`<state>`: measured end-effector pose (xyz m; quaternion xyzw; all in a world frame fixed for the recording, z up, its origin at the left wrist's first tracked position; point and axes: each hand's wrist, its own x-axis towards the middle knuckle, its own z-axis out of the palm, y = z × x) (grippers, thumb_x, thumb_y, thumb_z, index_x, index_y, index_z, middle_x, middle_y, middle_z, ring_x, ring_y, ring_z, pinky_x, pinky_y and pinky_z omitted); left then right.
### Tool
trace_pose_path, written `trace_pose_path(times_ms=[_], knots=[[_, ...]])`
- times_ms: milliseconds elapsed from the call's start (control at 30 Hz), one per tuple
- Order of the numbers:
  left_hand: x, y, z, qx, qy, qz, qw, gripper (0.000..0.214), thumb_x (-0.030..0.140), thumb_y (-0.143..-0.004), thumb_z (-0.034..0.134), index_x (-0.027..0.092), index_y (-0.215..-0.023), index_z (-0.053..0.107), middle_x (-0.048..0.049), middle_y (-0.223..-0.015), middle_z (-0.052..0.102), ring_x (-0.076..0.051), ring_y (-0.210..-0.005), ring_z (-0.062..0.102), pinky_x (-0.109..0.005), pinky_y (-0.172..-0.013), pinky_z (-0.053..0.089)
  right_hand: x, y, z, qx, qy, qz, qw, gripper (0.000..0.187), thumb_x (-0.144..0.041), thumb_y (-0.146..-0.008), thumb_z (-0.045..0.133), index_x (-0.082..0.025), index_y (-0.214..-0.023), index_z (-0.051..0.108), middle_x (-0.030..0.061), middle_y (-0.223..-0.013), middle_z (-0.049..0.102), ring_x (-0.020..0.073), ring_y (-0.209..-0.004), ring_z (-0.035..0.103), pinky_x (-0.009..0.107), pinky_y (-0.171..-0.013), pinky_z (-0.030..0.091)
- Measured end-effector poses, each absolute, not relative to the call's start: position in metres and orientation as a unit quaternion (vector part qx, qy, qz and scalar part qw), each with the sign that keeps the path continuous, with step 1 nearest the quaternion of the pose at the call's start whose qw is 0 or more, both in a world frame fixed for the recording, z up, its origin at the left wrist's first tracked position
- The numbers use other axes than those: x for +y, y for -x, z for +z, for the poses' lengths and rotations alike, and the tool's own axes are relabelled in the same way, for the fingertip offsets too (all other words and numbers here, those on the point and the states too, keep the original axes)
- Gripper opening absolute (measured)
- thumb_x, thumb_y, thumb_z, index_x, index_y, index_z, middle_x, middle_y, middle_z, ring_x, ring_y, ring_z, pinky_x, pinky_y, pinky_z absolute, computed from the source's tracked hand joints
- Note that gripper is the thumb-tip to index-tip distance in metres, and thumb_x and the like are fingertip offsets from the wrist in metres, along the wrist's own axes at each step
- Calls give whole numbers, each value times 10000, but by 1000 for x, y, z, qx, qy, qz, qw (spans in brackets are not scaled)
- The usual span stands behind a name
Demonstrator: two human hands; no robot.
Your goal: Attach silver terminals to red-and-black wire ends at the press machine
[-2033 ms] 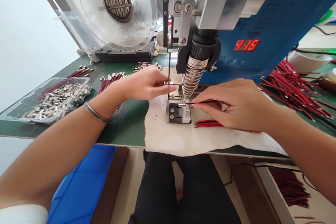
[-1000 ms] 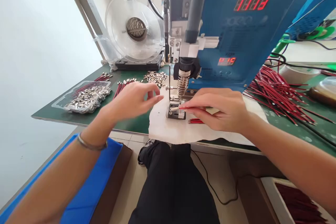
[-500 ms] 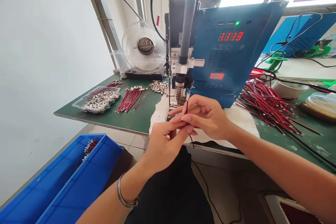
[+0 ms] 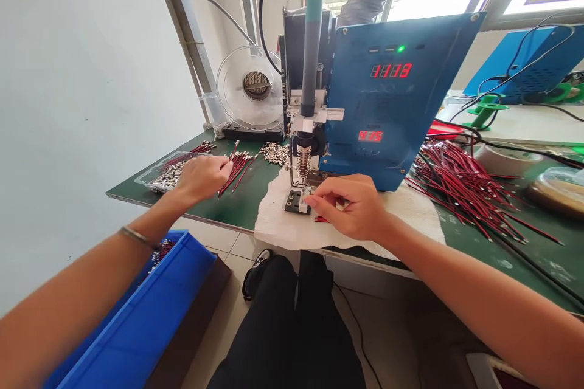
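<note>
My left hand (image 4: 205, 175) is closed over the left side of the table, beside a pile of red and black wires (image 4: 239, 171). From its fingers sticks up a short wire with a metal connector (image 4: 235, 149) on its end. My right hand (image 4: 353, 206) is at the blue machine's foot, thumb and fingertips pinched together. Whatever may be between those fingertips is too small to make out. They are right by a small black and silver fixture (image 4: 294, 199), under a soldering head with a coiled spring (image 4: 304, 161). Some red wires (image 4: 320, 219) lie below my right hand.
The blue machine (image 4: 387, 103) with red digits stands behind my right hand on white paper (image 4: 274, 225). A clear tray (image 4: 166, 179) of metal connectors and a loose connector heap (image 4: 275, 153) are left. Many wires (image 4: 460, 188) lie right. A blue bin (image 4: 150, 310) stands below the table edge.
My hands were together around the wire with the connector. My left hand has carried it away to the left, toward the wire pile. My right hand stays near the machine, which shows its fixture now.
</note>
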<state>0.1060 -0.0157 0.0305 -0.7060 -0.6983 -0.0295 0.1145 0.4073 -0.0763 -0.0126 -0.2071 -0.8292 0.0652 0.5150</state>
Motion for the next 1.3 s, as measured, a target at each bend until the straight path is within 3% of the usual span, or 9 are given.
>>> trace_pose_path(times_ms=[233, 433, 533, 667, 833, 933, 1133, 1300], knots=[[23, -107, 33, -695, 705, 88, 110, 493, 349, -1032, 411, 160, -1110, 859, -188, -1373, 835, -397, -1283, 770, -403, -935, 565, -69, -413, -16, -835, 213, 44, 505, 522, -408, -1141, 629, -204, -660, 647, -45, -501, 535, 84, -468, 403, 263, -513, 324], [29, -110, 34, -697, 702, 117, 89, 525, 479, -1024, 459, 178, -1116, 879, -184, -1345, 847, -404, -1251, 780, -406, -939, 589, -63, -418, -17, -847, 233, 49, 475, 518, -418, -1138, 603, -212, -662, 619, -44, -512, 522, 96, -483, 377, 285, -537, 313], [27, -104, 38, -708, 693, 105, 85, 632, 568, -1051, 392, 173, -1159, 874, -205, -1343, 837, -423, -1282, 760, -432, -970, 587, -60, -423, -17, -863, 248, 59, 437, 505, -439, -1127, 595, -212, -677, 625, -38, -533, 527, 103, -497, 389, 293, -565, 330], [18, -80, 55, -741, 662, 78, 83, 747, 615, -1090, 258, 172, -1309, 818, -210, -1448, 785, -433, -1327, 722, -469, -994, 574, -56, -435, -11, -894, 272, 75, 349, 379, -401, -1085, 629, -208, -771, 721, -13, -610, 633, 118, -549, 477, 300, -621, 356], [9, -37, 77, -785, 608, 83, 87, 643, 564, -1060, 472, 94, -1395, 753, -231, -1491, 747, -417, -1274, 687, -445, -930, 557, -53, -449, 3, -917, 317, 85, 225, 160, -210, -934, 703, -217, -780, 749, -2, -665, 703, 142, -600, 532, 313, -645, 336], [11, -15, 78, -788, 605, 92, 70, 507, 469, -1023, 617, 108, -1329, 797, -169, -1413, 801, -335, -1185, 699, -338, -823, 509, -55, -451, 9, -925, 331, 100, 158, 144, -127, -856, 698, -235, -816, 784, -16, -681, 725, 144, -592, 544, 309, -645, 350], [20, 6, 61, -777, 623, 86, 26, 264, 297, -897, 762, 169, -1092, 884, -34, -1025, 886, -210, -958, 701, -233, -686, 419, -58, -447, 12, -909, 398, 111, 47, 83, -259, -919, 745, -250, -903, 826, 3, -716, 741, 186, -658, 612, 326, -671, 387], [21, 5, 53, -778, 622, 83, 32, 302, 220, -856, 750, 177, -1125, 880, -30, -1070, 872, -202, -953, 665, -233, -674, 398, -60, -442, 13, -900, 419, 114, 25, 86, -214, -898, 743, -249, -907, 821, 3, -753, 759, 186, -678, 633, 325, -678, 390]])
